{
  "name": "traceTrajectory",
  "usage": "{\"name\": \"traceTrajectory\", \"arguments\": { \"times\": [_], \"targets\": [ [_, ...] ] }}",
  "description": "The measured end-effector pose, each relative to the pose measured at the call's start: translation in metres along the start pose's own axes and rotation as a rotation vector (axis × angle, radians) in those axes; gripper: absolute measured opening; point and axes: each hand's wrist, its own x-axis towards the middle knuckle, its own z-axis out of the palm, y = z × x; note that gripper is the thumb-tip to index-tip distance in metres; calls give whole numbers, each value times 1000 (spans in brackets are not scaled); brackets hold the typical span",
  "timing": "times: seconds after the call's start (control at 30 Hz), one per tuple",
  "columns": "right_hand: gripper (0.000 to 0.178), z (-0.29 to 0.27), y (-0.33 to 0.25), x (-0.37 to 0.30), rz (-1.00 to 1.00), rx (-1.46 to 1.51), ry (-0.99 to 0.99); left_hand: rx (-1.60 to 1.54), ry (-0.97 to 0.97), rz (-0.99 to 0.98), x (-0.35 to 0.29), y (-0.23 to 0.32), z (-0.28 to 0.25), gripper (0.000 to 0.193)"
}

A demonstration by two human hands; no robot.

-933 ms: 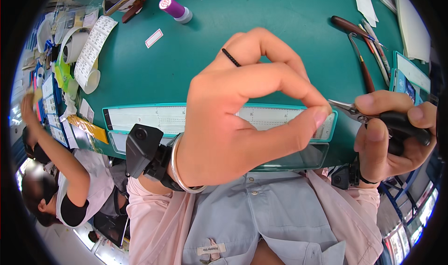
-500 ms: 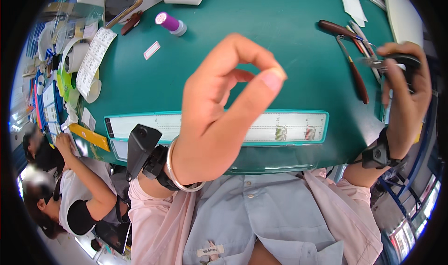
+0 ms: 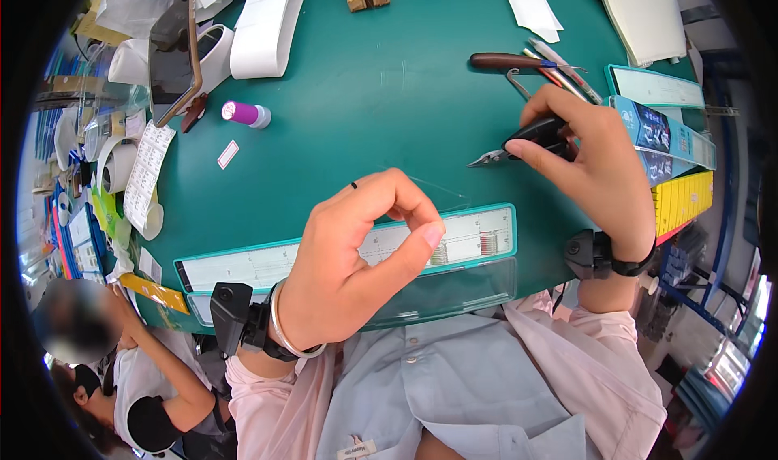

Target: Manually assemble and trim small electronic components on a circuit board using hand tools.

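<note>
My left hand (image 3: 356, 257) is closed in a pinch, thumb against index finger, above a long teal-rimmed case. A thin clear line (image 3: 442, 188) trails off beside these fingers; what lies between the fingertips is too small to see. A small dark band (image 3: 353, 185) shows on the bent index finger. In my right hand (image 3: 587, 156) is a pair of black-handled snips (image 3: 539, 136), its metal tip pointing left toward the line. The open case (image 3: 243, 267) holds a white, ruler-marked board with small red and green wire-like pieces, partly hidden by my left hand.
A brown-handled hook tool (image 3: 502, 60) and pens (image 3: 559, 67) lie beyond my right hand. Flat boxes (image 3: 668, 148) and a yellow stack (image 3: 683, 205) line the right edge. Leftward are a purple-capped stamp (image 3: 243, 114), a phone (image 3: 174, 63) and label rolls (image 3: 267, 26). Another person sits at left.
My right hand has come left and inward with the snips, closer to my left hand. My left hand has lowered slightly toward me, still pinching. The whole view has shifted.
</note>
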Motion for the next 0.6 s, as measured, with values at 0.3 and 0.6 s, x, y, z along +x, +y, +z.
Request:
{"name": "traceTrajectory", "arguments": {
  "times": [0.3,0.6],
  "targets": [
    [34,26,-38,-3,-716,220,106,-159,-29,-115,0,1,2,7],
    [30,40,-28,-7,-597,348,91,-108,34,-53,-1,4,-2,4]
  ]
}}
